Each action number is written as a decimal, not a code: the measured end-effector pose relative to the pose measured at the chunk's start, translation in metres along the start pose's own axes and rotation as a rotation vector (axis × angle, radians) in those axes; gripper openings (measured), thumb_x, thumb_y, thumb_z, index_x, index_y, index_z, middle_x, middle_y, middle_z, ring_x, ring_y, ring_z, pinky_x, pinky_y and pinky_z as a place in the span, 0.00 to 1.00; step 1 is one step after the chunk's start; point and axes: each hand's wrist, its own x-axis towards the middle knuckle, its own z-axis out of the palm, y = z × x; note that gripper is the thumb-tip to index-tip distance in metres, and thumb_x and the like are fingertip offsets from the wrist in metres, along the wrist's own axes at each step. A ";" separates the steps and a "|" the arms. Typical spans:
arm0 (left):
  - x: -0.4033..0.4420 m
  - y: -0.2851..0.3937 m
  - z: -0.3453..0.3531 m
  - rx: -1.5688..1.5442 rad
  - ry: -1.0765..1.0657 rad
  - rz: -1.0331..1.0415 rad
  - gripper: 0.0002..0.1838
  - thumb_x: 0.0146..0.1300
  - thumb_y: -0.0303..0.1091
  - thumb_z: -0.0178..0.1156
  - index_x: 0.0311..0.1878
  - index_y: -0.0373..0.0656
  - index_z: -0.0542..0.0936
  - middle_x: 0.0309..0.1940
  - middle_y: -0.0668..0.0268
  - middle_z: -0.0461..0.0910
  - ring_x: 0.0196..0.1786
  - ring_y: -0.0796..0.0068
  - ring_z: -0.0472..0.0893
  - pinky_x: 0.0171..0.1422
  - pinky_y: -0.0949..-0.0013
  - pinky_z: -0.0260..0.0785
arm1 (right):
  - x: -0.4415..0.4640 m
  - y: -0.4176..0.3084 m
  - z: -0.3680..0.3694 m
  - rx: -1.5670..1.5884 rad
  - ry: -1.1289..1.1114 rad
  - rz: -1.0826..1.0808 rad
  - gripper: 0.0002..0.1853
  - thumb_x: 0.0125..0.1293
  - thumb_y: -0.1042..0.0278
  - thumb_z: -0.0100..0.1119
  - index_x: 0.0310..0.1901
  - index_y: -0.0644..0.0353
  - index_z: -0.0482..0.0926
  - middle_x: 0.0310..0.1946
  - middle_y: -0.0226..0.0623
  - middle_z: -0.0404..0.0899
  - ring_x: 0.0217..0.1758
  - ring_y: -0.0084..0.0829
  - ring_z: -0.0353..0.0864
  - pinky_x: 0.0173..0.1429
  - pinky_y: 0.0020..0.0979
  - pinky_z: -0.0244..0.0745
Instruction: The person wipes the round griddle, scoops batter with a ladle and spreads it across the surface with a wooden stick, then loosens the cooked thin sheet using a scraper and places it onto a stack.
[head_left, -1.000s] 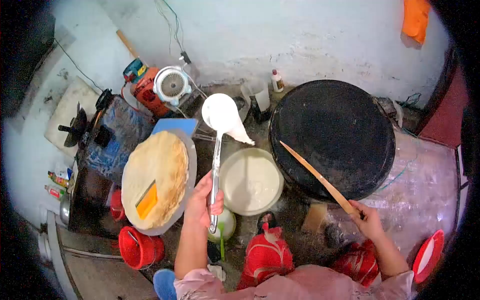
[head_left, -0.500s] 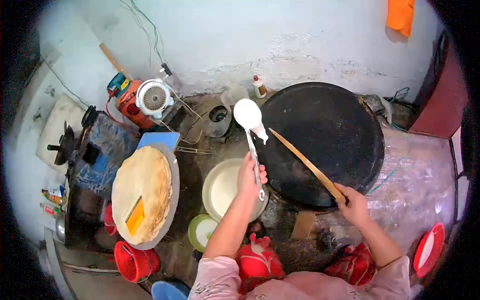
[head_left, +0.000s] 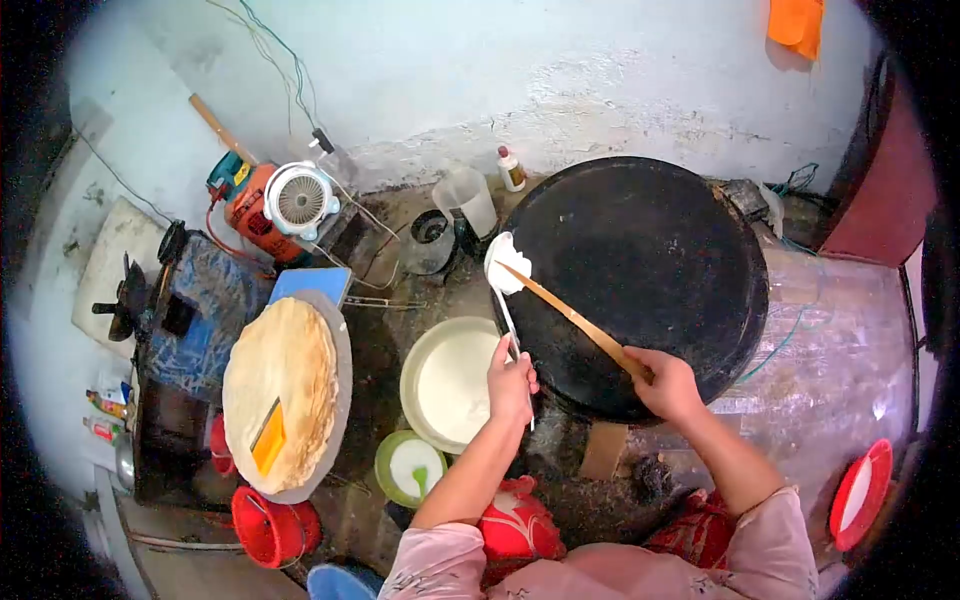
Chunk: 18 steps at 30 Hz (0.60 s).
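My left hand is closed round the handle of a ladle, whose bowl carries thick white batter at the left edge of a round black griddle. In my right hand is a flat wooden spatula; its pointed tip reaches the batter at the ladle's bowl. The griddle's dark surface lies beneath the spatula. Left of my left hand stands a large pale basin of white batter. A smaller green bowl with white contents sits in front of it.
To the left, a stack of thin flatbreads on a round board carries a yellow-handled scraper. Behind are a blower, an orange gas cylinder, a clear plastic jug and a small bottle. Red buckets stand at front left.
The ladle has tilted and come down slightly toward me. My right hand has moved left and up, bringing the spatula's tip to the batter in the ladle.
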 end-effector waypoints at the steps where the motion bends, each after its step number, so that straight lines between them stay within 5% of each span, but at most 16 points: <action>1: -0.003 0.002 0.000 0.063 0.025 0.040 0.29 0.62 0.22 0.49 0.66 0.47 0.57 0.22 0.69 0.67 0.18 0.80 0.66 0.18 0.76 0.58 | 0.002 0.002 0.001 0.009 -0.003 0.028 0.19 0.51 0.70 0.57 0.48 0.49 0.78 0.38 0.43 0.79 0.38 0.46 0.79 0.42 0.39 0.75; 8: 0.012 0.002 0.005 0.135 0.027 0.056 0.27 0.63 0.24 0.49 0.66 0.45 0.59 0.19 0.71 0.65 0.18 0.82 0.64 0.17 0.77 0.58 | 0.007 0.011 0.000 -0.049 -0.094 0.105 0.21 0.48 0.73 0.56 0.48 0.56 0.78 0.40 0.46 0.79 0.40 0.41 0.80 0.43 0.32 0.74; 14: 0.067 0.022 0.005 0.070 -0.097 -0.013 0.25 0.66 0.28 0.46 0.66 0.46 0.57 0.19 0.68 0.67 0.16 0.79 0.65 0.16 0.74 0.58 | -0.005 0.004 -0.025 -0.242 0.042 -0.066 0.20 0.49 0.75 0.55 0.48 0.55 0.77 0.29 0.42 0.77 0.32 0.44 0.77 0.37 0.37 0.73; 16: 0.070 0.045 0.011 -0.006 -0.218 0.045 0.12 0.67 0.33 0.43 0.52 0.45 0.68 0.19 0.66 0.68 0.17 0.77 0.67 0.16 0.75 0.60 | -0.012 0.015 -0.024 -0.400 0.063 -0.300 0.20 0.50 0.72 0.54 0.49 0.53 0.75 0.23 0.39 0.71 0.27 0.43 0.75 0.32 0.41 0.71; 18: 0.068 0.067 0.019 -0.214 -0.257 -0.029 0.12 0.68 0.36 0.43 0.49 0.45 0.71 0.20 0.66 0.69 0.17 0.78 0.66 0.16 0.76 0.60 | -0.016 0.032 -0.018 -0.512 -0.001 -0.438 0.23 0.52 0.71 0.52 0.53 0.54 0.72 0.24 0.36 0.71 0.26 0.38 0.73 0.29 0.38 0.70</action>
